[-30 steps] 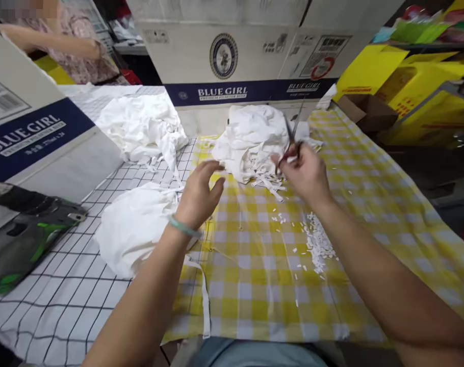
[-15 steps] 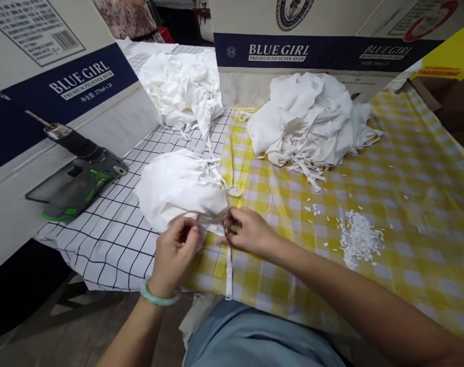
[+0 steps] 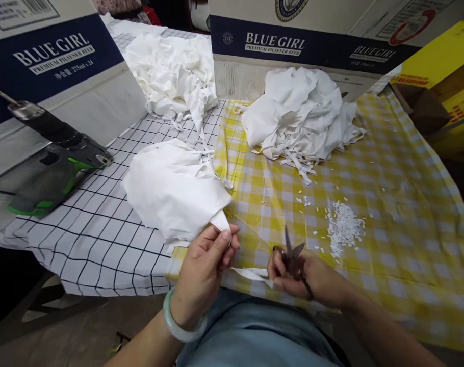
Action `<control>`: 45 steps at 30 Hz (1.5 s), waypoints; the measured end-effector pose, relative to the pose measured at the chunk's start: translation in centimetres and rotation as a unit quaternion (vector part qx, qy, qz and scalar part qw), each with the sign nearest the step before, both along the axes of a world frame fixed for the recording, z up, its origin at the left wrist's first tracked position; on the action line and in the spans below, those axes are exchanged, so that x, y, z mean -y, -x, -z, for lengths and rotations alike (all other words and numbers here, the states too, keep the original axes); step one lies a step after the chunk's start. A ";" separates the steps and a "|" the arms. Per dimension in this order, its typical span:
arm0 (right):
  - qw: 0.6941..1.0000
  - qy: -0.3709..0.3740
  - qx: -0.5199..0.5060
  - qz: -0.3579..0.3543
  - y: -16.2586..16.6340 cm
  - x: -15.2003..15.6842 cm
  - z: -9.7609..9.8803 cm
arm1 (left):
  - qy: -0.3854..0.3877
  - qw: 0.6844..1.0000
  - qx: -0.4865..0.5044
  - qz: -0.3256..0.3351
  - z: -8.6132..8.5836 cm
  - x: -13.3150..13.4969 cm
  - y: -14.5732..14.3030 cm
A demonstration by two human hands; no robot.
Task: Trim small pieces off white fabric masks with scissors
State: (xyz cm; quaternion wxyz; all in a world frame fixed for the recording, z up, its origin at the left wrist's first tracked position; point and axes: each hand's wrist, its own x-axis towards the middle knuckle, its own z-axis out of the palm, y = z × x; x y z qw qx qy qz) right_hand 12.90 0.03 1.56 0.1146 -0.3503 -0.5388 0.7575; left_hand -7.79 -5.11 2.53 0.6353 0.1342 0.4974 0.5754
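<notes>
My left hand [image 3: 208,260] pinches a corner of a white cloth piece [image 3: 174,191] at the table's near edge, and a narrow white strap [image 3: 251,273] runs from it toward my right hand. My right hand [image 3: 306,278] is closed on small dark scissors [image 3: 292,252], blades pointing up and slightly apart, and its fingertips also touch the strap's end. A green bangle is on my left wrist.
A larger heap of white cloth [image 3: 303,114] lies on the yellow checked tablecloth [image 3: 388,204], another white heap [image 3: 174,76] further back left. White snippets [image 3: 342,227] are scattered right of my hands. A cordless drill [image 3: 50,158] lies left; Blue Girl cartons [image 3: 293,41] stand behind.
My hands pulled the cloth corner and strap toward the table's near edge. The scissors, hidden half a second ago, show again in my right hand. The camera tilted down.
</notes>
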 end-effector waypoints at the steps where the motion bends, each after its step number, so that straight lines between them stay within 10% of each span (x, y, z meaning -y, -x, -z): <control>1: 0.998 -0.032 -0.013 0.049 0.1 -0.5 0.0 | -0.014 0.999 -0.021 0.027 -0.6 0.1 -0.4; 6: 0.952 -0.253 -0.117 0.127 2.8 -4.1 -1.7 | -0.074 0.967 -0.024 0.241 -4.3 -0.6 -1.3; 18: 0.930 -0.128 -0.148 0.312 2.5 -7.1 -0.3 | -0.062 0.965 -0.066 0.246 -2.1 -2.6 -0.1; 23: 0.957 -0.057 -0.115 0.258 3.8 -3.6 0.5 | -0.224 0.926 -0.263 0.151 -3.8 -3.5 -1.0; 27: 0.957 0.019 -0.131 0.257 4.7 -0.3 2.1 | -0.200 0.961 -0.108 0.158 -2.7 -4.8 -2.4; 33: 0.936 -0.098 -0.145 0.305 2.4 -2.0 1.6 | -0.186 0.964 -0.087 0.167 -1.4 -5.1 -2.4; 39: 0.977 -0.153 -0.099 0.113 3.7 -5.6 -0.4 | -0.183 0.926 -0.276 0.179 -4.3 -4.1 2.2; 45: 0.850 -0.375 -0.215 0.302 3.9 -6.0 -5.9 | -0.151 0.946 -0.271 0.098 -8.3 -2.3 5.2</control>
